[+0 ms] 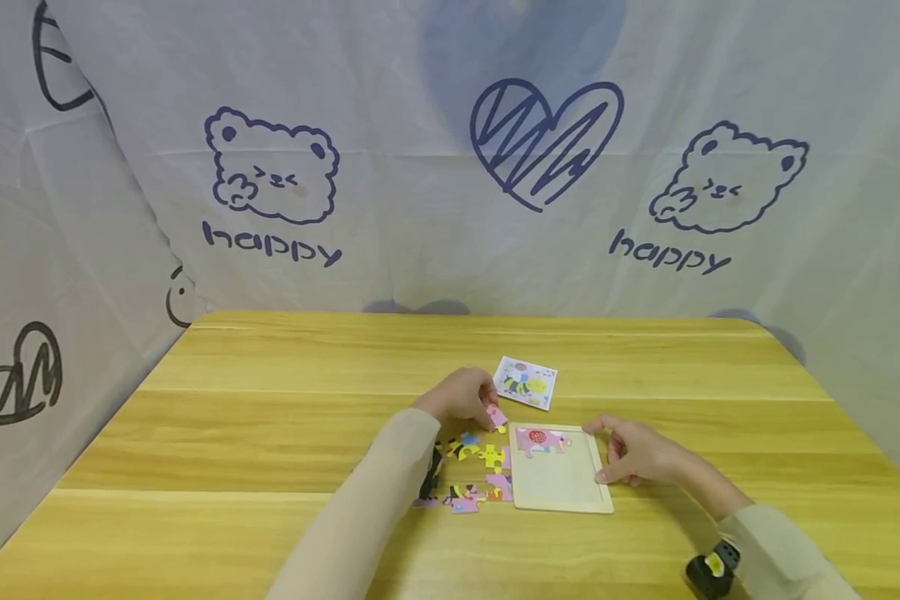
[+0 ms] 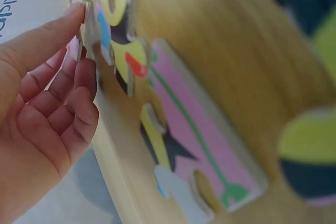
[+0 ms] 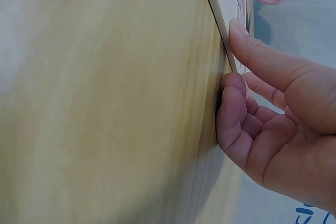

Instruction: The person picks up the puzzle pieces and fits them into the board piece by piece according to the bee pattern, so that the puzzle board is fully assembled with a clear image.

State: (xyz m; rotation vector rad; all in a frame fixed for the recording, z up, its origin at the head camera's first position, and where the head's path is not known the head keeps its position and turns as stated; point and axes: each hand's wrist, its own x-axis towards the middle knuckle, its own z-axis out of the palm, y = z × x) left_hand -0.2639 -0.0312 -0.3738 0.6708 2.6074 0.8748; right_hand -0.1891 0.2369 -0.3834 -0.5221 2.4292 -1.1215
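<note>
Pinched a small, flat pink jigsaw piece with a yellow lower end between thumb and fingertips of the left hand, nearly closed, with the remaining fingers loosely curled toward the palm. Held it just beside the upper left corner of a square, pale wooden puzzle tray with a raised rim. Gripped that tray near its upper right corner with the right hand, thumb on the right rim, forefinger at the corner, other fingers curled beside the outer edge. Had a pink picture section with a round red shape lying inside the tray along its top rim, above bare wood. Had loose pieces on the yellow wood-grain counter left of the tray, among them a mostly yellow piece and a yellow, black and blue piece. Showed, in the left wrist view, a long pink piece with a green line flat on the wood. Had a small white card printed with a bee behind the tray. Wore long cream sleeves. Faced a white cloth backdrop with blue-outlined bears and a heart.
</note>
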